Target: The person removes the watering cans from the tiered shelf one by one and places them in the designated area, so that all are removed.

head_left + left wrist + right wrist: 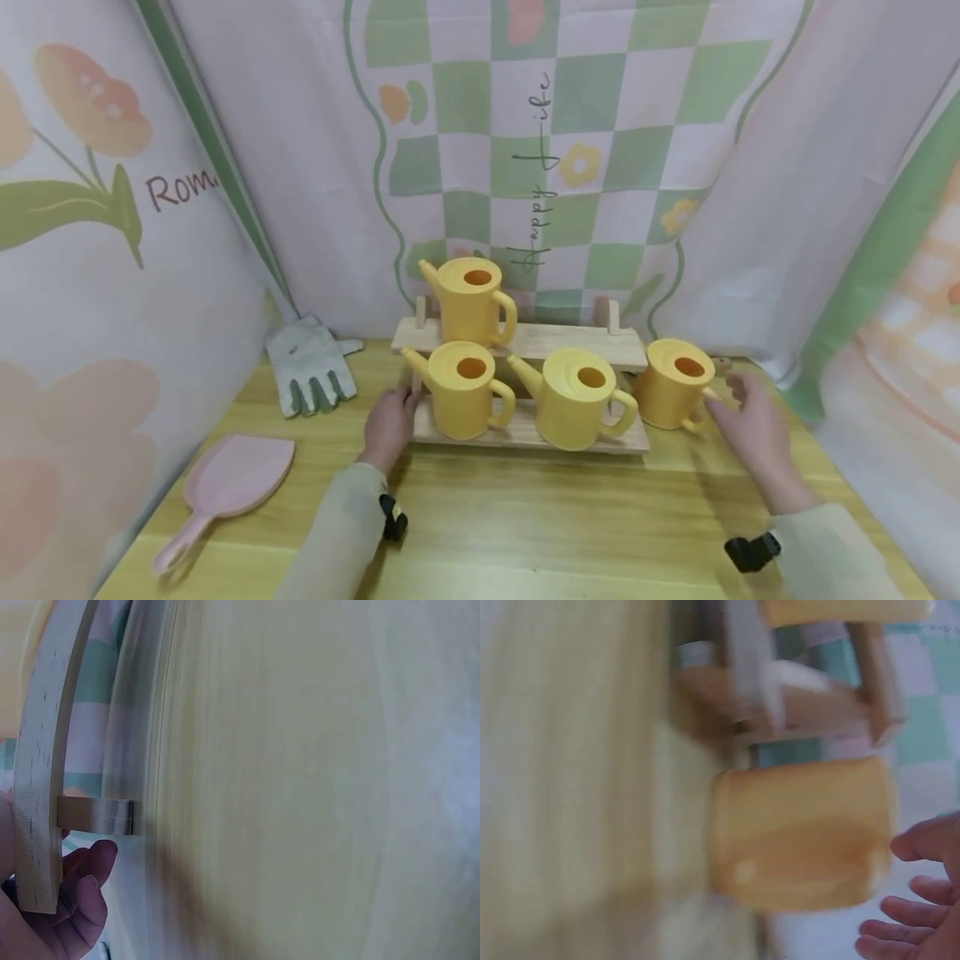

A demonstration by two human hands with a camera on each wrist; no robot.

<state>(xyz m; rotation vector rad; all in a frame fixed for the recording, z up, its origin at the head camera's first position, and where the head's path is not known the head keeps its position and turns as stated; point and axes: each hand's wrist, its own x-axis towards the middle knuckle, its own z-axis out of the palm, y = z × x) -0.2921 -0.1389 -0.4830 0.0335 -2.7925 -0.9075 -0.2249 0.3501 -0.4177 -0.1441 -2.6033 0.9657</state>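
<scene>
A two-tier wooden shelf (525,433) stands on the table, its left end gripped by my left hand (390,423). In the left wrist view, fingers of that hand (81,907) curl round the end of a board (39,772). One yellow watering can (468,304) sits on the upper tier. Two more, a left one (459,404) and a right one (570,408), occupy the lower tier. Beside the shelf's right end is another watering can (667,392). My right hand (753,425) is at its handle side, fingers loosely extended; the right wrist view shows the thumb close to its rim.
On the left lie a grey-white work glove (307,362) and a pink dustpan (236,479). Patterned cloth (525,167) hangs behind the shelf and along both sides. Wooden tabletop (540,525) extends in front of the shelf.
</scene>
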